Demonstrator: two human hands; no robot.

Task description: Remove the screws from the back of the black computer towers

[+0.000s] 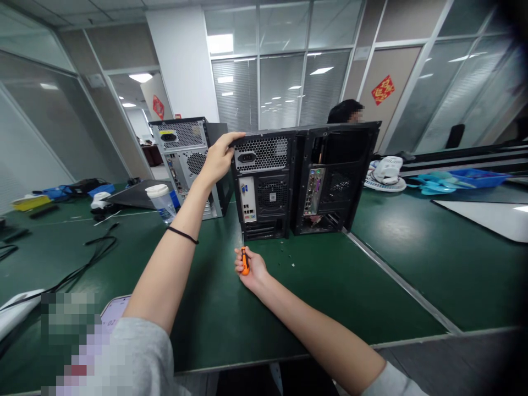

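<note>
My left hand [220,157] rests on the top left corner of a black computer case [270,190], its fingers over the edge. Below, my right hand [252,267] is wrapped round an orange and black screwdriver [245,262]. The screwdriver points up, its shaft at the case's lower left corner; whether the tip touches a screw is too small to tell. The case stands upright with its back panel towards me. Small screws [293,265] lie on the green table [214,308] in front of it.
A second black case [336,187] stands at the right, a silver-grey one [181,165] at the left beside a lidded cup [160,202]. Cables [97,253] lie at the left. Blue trays [478,177] are at the right. A person's head [345,111] shows behind the cases.
</note>
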